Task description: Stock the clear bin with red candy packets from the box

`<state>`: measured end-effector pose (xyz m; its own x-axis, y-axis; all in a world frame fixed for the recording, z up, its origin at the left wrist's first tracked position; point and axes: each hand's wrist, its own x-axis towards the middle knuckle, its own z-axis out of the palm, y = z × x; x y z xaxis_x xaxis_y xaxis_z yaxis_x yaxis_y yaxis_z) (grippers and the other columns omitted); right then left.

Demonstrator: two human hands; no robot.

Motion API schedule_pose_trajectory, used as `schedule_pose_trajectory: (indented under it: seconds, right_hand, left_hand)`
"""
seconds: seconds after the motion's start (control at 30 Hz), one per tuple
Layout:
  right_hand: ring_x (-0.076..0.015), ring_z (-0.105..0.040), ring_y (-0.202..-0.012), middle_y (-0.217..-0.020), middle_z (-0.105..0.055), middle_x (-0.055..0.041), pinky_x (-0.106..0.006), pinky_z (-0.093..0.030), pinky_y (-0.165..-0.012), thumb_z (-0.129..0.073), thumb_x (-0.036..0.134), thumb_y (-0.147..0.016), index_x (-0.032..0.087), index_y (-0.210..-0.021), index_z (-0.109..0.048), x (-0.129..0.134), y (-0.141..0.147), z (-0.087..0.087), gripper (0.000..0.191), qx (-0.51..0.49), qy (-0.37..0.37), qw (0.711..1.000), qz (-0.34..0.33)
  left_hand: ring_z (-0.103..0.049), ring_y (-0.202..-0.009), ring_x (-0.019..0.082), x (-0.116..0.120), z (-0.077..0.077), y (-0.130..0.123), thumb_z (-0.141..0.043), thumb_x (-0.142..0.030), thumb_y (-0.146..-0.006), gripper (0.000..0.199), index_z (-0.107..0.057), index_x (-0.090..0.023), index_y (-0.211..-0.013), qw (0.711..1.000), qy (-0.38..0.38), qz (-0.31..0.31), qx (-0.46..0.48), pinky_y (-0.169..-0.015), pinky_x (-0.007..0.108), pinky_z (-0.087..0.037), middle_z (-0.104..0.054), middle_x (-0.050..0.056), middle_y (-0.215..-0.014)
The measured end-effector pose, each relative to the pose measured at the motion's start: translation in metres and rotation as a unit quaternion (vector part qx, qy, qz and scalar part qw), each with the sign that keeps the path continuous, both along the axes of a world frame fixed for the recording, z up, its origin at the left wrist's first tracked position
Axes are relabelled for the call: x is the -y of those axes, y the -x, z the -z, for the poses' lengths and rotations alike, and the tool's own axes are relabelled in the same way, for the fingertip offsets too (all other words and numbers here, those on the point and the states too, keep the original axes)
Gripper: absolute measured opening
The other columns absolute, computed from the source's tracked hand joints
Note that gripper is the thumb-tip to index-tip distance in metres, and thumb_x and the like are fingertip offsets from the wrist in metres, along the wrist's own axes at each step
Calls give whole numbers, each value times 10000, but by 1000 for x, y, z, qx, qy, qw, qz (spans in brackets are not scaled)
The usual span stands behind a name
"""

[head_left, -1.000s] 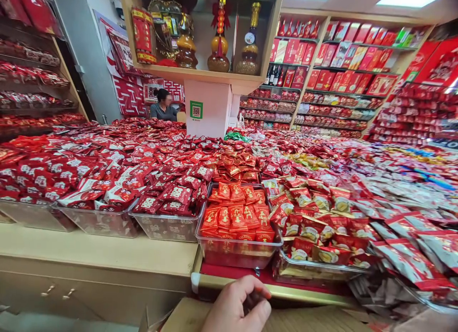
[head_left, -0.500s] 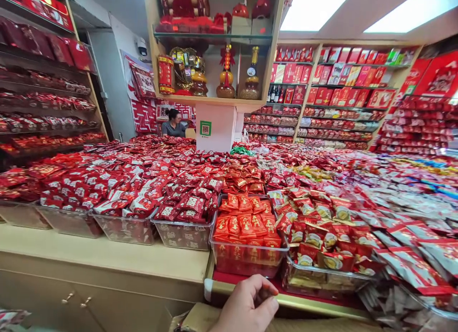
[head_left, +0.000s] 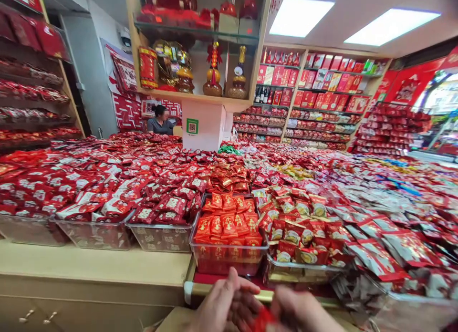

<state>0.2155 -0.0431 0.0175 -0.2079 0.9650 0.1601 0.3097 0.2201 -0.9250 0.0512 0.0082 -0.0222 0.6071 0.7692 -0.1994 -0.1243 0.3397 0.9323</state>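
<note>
My left hand point(head_left: 218, 298) is low in the middle of the view, fingers stretched out and palm turned toward the right. It looks cupped, and I see nothing gripped in it. Close beside it on the right, my right hand point(head_left: 300, 308) is blurred by motion, its fingers closed on a small red packet point(head_left: 265, 320). The packet's print is too smeared to read. Just beyond both hands stands a clear plastic bin point(head_left: 229, 255) heaped with bright red packets with gold print point(head_left: 229, 224).
More clear bins point(head_left: 161, 239) of wrapped packets line the counter point(head_left: 89, 263) both ways. A pillar with a green code sign point(head_left: 192, 127) carries a display cabinet point(head_left: 200, 96). Stocked shelves point(head_left: 300, 98) stand behind. A person point(head_left: 160, 122) is at the back left.
My right hand has come into view with a red packet. My left hand has opened from a curled shape and moved slightly left. The view has turned right.
</note>
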Motion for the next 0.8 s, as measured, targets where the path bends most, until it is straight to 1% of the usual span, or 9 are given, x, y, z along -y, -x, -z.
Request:
schedule_pose_trajectory:
  seconds: [0.07,0.17,0.33,0.5,0.57,0.63,0.7,0.73,0.8]
  right_hand:
    - [-104,-466,-516,-568,-504,26,-211,-366,-452,-551,351,-774,182,-632,-491,-14,-6,-5,229,4,24,1000,17]
    - [-70,-388,-467,-533,-441,47,-191,-329,-428,-551,389,-760,175,-615,-421,-33,-7,-8,288,-49,65,996,27]
    - [-67,-446,-452,-533,-520,32,-188,-346,-439,-575,429,-736,171,-618,-394,-38,0,1,337,-219,127,967,23]
    - [-87,-494,-473,-526,-564,7,-199,-384,-452,-528,428,-788,155,-666,-471,-32,0,9,304,-244,120,961,47]
    - [-90,-494,-494,-545,-551,10,-207,-407,-468,-557,432,-766,150,-676,-514,-31,-2,10,299,-230,107,965,66]
    - [-91,-500,-530,-591,-555,4,-210,-426,-501,-586,410,-749,149,-681,-564,-30,-3,10,271,-217,80,970,76]
    - [-96,-511,-566,-635,-573,-6,-208,-435,-527,-604,375,-745,158,-712,-609,-28,-3,12,220,-213,61,972,72]
    - [-98,-517,-574,-654,-586,-10,-208,-437,-531,-615,365,-739,164,-744,-625,-27,-2,13,200,-215,60,972,74]
    - [-97,-526,-550,-713,-616,-23,-221,-444,-523,-637,380,-716,178,-844,-633,-25,2,16,239,-240,74,964,86]
  left_hand:
    - [-603,-612,157,1,-6,1,-445,-635,-707,574,-636,-133,-910,1000,-21,-12,20,-535,243,-434,-676,78,-708]
    - [-593,-537,130,0,-13,0,-605,-472,-700,447,-613,-142,-1001,998,-67,-7,8,-440,190,-396,-666,51,-671]
    - [-594,-516,98,-3,-17,-1,-562,-409,-764,328,-671,-141,-919,997,-72,-27,9,-422,152,-365,-664,54,-685]
    - [-591,-542,94,-3,-15,-1,-566,-405,-763,336,-663,-163,-975,996,-77,-45,1,-443,148,-379,-686,68,-739]
    - [-607,-566,109,-2,-15,-2,-566,-435,-752,374,-652,-166,-997,997,-50,-54,9,-452,155,-388,-691,78,-772]
    - [-623,-561,132,-1,-14,-1,-509,-515,-752,454,-640,-165,-1009,997,13,-57,47,-434,167,-385,-690,87,-766]
    - [-619,-522,129,-1,-13,-1,-500,-538,-745,464,-643,-166,-983,993,65,-56,84,-411,166,-367,-685,77,-735]
    - [-611,-512,119,0,-12,-1,-542,-514,-729,426,-652,-166,-949,991,72,-61,94,-413,163,-365,-680,63,-715]
    - [-595,-520,96,0,-9,-1,-663,-417,-668,323,-668,-169,-874,990,43,-92,97,-442,157,-380,-674,32,-694]
